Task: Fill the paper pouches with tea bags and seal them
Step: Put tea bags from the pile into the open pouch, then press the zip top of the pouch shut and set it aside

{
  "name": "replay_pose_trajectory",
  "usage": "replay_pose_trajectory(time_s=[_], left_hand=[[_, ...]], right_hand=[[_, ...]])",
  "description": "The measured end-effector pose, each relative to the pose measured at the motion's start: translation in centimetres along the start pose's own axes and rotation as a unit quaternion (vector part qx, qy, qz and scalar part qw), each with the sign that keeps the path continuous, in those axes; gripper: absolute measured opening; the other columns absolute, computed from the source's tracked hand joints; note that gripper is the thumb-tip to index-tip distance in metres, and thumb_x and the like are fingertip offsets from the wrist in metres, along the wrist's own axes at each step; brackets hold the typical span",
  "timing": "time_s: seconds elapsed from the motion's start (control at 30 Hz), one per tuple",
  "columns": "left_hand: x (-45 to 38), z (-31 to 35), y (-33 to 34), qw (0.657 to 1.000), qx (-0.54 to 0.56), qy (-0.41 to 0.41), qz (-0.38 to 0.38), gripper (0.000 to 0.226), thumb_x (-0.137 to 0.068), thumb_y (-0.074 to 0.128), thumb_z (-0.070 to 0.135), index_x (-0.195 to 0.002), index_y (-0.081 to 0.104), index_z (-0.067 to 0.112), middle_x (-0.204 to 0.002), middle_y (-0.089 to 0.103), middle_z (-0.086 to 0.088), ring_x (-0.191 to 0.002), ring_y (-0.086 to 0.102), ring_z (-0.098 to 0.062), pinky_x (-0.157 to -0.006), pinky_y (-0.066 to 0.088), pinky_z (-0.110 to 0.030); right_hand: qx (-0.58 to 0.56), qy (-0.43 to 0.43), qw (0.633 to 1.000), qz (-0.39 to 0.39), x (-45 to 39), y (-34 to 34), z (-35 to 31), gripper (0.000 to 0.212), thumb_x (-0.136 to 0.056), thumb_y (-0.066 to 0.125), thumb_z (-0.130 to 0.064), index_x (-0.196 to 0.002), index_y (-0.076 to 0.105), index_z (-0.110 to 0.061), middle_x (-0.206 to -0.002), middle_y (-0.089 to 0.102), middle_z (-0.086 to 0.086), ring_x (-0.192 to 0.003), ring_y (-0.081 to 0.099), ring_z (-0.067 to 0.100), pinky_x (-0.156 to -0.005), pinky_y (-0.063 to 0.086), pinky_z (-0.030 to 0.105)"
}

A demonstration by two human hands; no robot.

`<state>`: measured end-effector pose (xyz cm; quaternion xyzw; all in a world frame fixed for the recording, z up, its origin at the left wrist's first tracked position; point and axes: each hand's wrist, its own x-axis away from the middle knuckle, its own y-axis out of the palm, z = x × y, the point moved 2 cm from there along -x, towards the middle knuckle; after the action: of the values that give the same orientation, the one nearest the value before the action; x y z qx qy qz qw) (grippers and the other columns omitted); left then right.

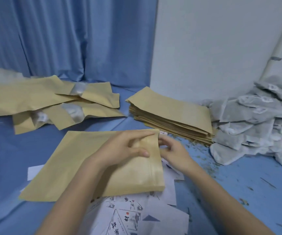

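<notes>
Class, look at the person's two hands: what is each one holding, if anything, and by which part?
Both hold the paper pouch at its open right end: the left hand grips the mouth edge from above; the right hand pinches there, contents unclear.

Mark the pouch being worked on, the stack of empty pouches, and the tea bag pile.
pouch [79, 160]: head view, bare flat front left of the hands.
stack of empty pouches [170, 107]: head view, top pouch's face.
tea bag pile [252, 122]: head view, middle of the heap.
</notes>
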<state>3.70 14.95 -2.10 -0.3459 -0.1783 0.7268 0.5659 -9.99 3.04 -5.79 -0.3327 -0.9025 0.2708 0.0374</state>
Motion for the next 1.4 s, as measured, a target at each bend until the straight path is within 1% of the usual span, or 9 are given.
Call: replay_pose_trajectory(time_s=[0.07, 0.2, 0.3, 0.43, 0.73, 0.93, 1.03, 1.17, 1.4], left_hand=[[-0.5, -0.4, 0.0, 1.000, -0.011, -0.016, -0.011, 0.060, -0.073, 0.079, 0.032, -0.122, 0.053, 0.055, -0.121, 0.055, 0.036, -0.117, 0.046, 0.015, -0.100, 0.035, -0.015], [-1.3, -1.0, 0.4, 0.999, -0.033, -0.025, -0.023, 0.059, -0.072, 0.079, 0.034, -0.118, 0.053, 0.057, -0.116, 0.056, 0.039, -0.112, 0.046, 0.019, -0.093, 0.034, -0.005], [-1.4, -1.0, 0.7, 0.999, -0.022, -0.025, -0.036, 0.058, -0.070, 0.081, 0.034, -0.116, 0.055, 0.058, -0.114, 0.058, 0.039, -0.110, 0.047, 0.020, -0.088, 0.032, 0.001], [-1.2, -0.9, 0.5, 0.999, -0.029, -0.015, -0.009, 0.056, -0.068, 0.080, 0.040, -0.114, 0.054, 0.058, -0.115, 0.054, 0.041, -0.111, 0.043, 0.023, -0.090, 0.028, 0.003], [0.6, 0.6, 0.3, 0.986, -0.112, -0.019, 0.123, 0.052, -0.075, 0.074, 0.043, -0.124, 0.055, 0.045, -0.131, 0.046, 0.026, -0.127, 0.037, 0.005, -0.097, 0.021, -0.004], [5.1, 1.4, 1.9, 0.972, -0.234, 0.010, 0.015, 0.097, -0.052, 0.055, 0.086, -0.136, 0.010, 0.067, -0.154, 0.006, 0.023, -0.141, -0.001, 0.001, -0.113, 0.006, -0.027], [5.6, 1.4, 2.4, 0.951, -0.308, 0.033, 0.023, 0.096, -0.066, 0.058, 0.073, -0.137, -0.006, 0.059, -0.158, -0.002, 0.012, -0.145, -0.004, -0.013, -0.115, 0.004, -0.031], [5.7, 2.6, 1.6, 0.946, -0.271, 0.108, 0.140, 0.065, -0.076, 0.076, 0.029, -0.136, 0.050, 0.024, -0.147, 0.038, -0.011, -0.136, 0.033, -0.041, -0.106, 0.034, -0.054], [4.0, 7.6, -0.9, 0.914, -0.202, 0.225, 0.270, 0.043, -0.086, 0.063, 0.003, -0.128, 0.057, 0.011, -0.134, 0.054, -0.003, -0.126, 0.051, -0.019, -0.104, 0.041, -0.030]], right_hand=[[0.091, 0.020, 0.989, 0.112, 0.6, -2.2, 2.2, 0.014, -0.088, 0.059, -0.017, -0.096, 0.063, -0.028, -0.092, 0.068, -0.005, -0.087, 0.061, 0.010, -0.071, 0.042, 0.014], [0.383, 0.125, 0.915, 0.008, 1.0, -4.0, 5.7, 0.043, -0.085, 0.057, -0.049, -0.112, 0.058, -0.015, -0.109, 0.053, 0.007, -0.111, 0.048, 0.023, -0.091, 0.040, 0.031], [0.336, 0.147, 0.930, -0.002, 0.5, -4.1, 4.9, 0.036, -0.081, 0.065, -0.041, -0.074, 0.051, -0.008, -0.071, 0.045, 0.007, -0.074, 0.048, 0.021, -0.061, 0.033, 0.029], [0.309, 0.148, 0.939, 0.036, 0.4, -5.2, 3.8, 0.031, -0.077, 0.072, -0.030, -0.099, 0.067, -0.009, -0.082, 0.061, 0.004, -0.074, 0.052, 0.016, -0.057, 0.035, 0.024], [0.163, -0.240, 0.956, 0.037, 2.0, -2.2, -0.5, 0.014, -0.075, 0.073, -0.004, -0.082, 0.077, -0.015, -0.092, 0.072, -0.010, -0.093, 0.059, 0.005, -0.086, 0.041, 0.011], [0.205, -0.089, 0.974, -0.041, -0.9, 2.2, -1.7, 0.035, -0.083, 0.048, 0.011, -0.058, 0.049, -0.014, -0.062, 0.048, 0.001, -0.068, 0.047, 0.020, -0.055, 0.029, 0.014], [0.176, -0.063, 0.979, -0.081, -1.1, 3.1, -2.5, 0.013, -0.090, 0.049, 0.004, -0.095, 0.061, -0.001, -0.087, 0.060, 0.015, -0.080, 0.056, 0.019, -0.065, 0.039, 0.010], [0.177, -0.066, 0.979, -0.074, -0.3, 1.9, -3.7, 0.056, -0.087, 0.054, 0.006, -0.138, 0.032, 0.003, -0.141, 0.039, 0.020, -0.130, 0.040, 0.027, -0.078, 0.025, 0.006], [0.112, -0.166, 0.979, -0.040, 0.7, -4.9, -11.0, 0.014, -0.090, 0.059, -0.018, -0.100, 0.064, -0.025, -0.094, 0.067, -0.010, -0.093, 0.057, 0.006, -0.080, 0.044, 0.019]])
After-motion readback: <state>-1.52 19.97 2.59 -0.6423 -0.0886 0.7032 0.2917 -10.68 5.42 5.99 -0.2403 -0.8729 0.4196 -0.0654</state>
